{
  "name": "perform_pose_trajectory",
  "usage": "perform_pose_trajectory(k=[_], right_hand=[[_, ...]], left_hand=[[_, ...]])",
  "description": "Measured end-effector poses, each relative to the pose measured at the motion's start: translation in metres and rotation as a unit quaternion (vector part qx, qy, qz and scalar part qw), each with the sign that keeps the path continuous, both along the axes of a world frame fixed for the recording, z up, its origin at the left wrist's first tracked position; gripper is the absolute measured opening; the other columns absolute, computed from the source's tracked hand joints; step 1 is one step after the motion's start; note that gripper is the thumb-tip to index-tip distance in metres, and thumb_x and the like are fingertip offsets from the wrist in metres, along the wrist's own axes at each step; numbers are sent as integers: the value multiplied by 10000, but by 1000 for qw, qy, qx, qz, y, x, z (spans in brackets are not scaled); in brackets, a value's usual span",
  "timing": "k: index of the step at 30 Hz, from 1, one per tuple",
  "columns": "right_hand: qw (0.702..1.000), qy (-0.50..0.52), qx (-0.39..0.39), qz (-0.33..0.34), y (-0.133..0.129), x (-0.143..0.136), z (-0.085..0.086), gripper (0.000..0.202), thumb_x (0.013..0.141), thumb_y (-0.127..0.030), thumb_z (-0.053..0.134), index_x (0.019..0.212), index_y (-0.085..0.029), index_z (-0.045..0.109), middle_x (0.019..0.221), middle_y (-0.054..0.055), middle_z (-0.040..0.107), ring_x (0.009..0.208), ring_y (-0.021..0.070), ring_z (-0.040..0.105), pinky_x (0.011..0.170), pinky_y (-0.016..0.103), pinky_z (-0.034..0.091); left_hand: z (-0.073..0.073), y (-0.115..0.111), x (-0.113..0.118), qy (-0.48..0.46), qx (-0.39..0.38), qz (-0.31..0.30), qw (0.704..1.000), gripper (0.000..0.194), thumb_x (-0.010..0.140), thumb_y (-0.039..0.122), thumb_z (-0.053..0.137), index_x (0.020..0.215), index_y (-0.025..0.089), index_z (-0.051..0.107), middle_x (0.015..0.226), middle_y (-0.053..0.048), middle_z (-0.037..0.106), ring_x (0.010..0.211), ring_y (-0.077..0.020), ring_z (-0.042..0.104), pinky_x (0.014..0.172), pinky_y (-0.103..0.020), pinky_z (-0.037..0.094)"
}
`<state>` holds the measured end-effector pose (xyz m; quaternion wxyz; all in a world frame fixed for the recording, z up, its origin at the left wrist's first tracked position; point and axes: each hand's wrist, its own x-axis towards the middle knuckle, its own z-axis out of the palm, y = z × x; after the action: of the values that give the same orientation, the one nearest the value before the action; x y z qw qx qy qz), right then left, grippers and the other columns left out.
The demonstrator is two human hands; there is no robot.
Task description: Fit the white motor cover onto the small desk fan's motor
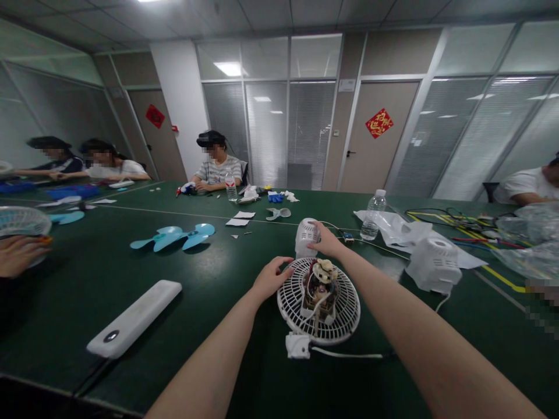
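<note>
A round white fan grille lies on the green table, with an exposed motor and wires on top of it. My left hand rests at the grille's upper left edge, fingers apart. Just beyond the grille stands a white plastic housing, and my right hand has its fingers round the right side of it. A small white plastic block sits at the grille's near edge, beside a white cable.
Blue fan blades and a long white device lie to the left. A water bottle, plastic wrapping and another white housing are on the right. A person's hand touches another grille at far left; other people sit around the table.
</note>
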<state>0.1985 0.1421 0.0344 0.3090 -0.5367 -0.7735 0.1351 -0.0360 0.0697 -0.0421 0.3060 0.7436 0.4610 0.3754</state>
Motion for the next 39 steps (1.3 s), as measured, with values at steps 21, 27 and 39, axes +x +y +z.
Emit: perform_pose_trajectory(k=[21, 27, 39], right_hand=[[998, 53, 26, -36, -34, 33, 20, 717, 700, -308, 746, 1335, -199, 430, 1231, 126, 575, 949, 223, 639, 925, 432, 478], [992, 101, 31, -67, -32, 34, 24, 732, 689, -357, 746, 1329, -185, 433, 1230, 134, 580, 924, 233, 649, 894, 438, 496], [943, 289, 161, -43, -167, 28, 32, 814, 845, -504, 516, 1473, -278, 49, 1489, 139, 308, 1260, 298, 471, 977, 457, 481]], left_hand=[[1, 0, 0, -17, 39, -33, 999, 317, 872, 397, 534, 1130, 267, 665, 1163, -57, 572, 913, -179, 578, 737, -287, 489], [-1, 1, 0, -10, 33, -27, 999, 317, 882, 399, 525, 1130, 265, 671, 1158, -61, 574, 902, -174, 581, 740, -283, 488], [8, -7, 2, 4, 26, -4, 1000, 321, 868, 411, 538, 1125, 278, 676, 1149, -37, 573, 663, -103, 528, 651, -259, 461]])
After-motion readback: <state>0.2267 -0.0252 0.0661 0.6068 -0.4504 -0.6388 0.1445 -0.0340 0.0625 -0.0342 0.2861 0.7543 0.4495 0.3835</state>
